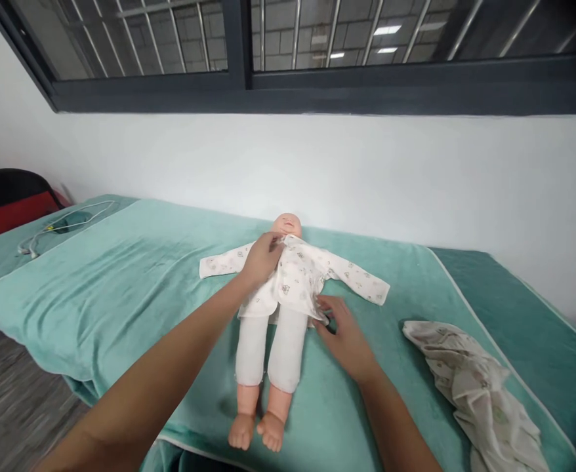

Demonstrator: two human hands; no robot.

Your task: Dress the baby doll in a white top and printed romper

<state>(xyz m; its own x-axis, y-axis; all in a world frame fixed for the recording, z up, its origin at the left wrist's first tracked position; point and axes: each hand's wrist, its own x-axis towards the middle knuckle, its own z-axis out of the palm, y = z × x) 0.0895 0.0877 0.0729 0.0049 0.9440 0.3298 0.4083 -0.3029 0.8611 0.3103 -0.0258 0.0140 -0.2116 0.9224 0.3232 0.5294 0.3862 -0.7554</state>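
A baby doll (288, 224) lies on its back, head toward the wall and bare feet toward me. It wears a white patterned long-sleeved shirt (300, 275) with the sleeves spread wide, and white trousers (288, 347). My left hand (263, 257) is closed at the shirt's neckline, its fingertips on the front edge just below the doll's chin. Down at the lower right corner of the shirt, my right hand (340, 328) pinches the hem between thumb and fingers. The doll's own hands are hidden inside the sleeves.
A green cover (170, 282) spreads over the bed under the doll. Crumpled pale patterned cloth (479, 393) lies at the right. A white cable (71, 226) is at the far left, near a black and red object (12, 203). A wall with a barred window rises behind.
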